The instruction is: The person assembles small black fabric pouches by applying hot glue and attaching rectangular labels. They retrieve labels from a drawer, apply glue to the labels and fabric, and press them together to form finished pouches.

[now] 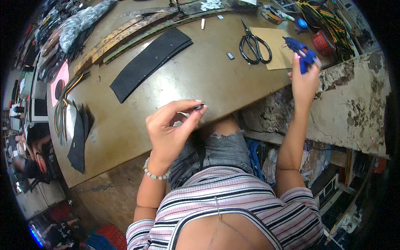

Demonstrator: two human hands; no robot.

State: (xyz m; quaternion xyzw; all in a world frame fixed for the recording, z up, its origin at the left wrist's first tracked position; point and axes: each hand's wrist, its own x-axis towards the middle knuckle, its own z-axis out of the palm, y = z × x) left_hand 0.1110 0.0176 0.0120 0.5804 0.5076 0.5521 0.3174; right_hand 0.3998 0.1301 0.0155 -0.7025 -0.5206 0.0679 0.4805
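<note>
Btw, dk piece (198, 107), L hand (168, 127), unreadable

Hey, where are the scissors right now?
In the head view, the black-handled scissors lie upper right of centre on the table, partly over the tan sheet, left of the right hand.

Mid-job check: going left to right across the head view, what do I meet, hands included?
Pink paper → dark fabric piece → left hand pinching a small black piece → small dark rectangle → black-handled scissors → right hand holding a blue tool.
</note>
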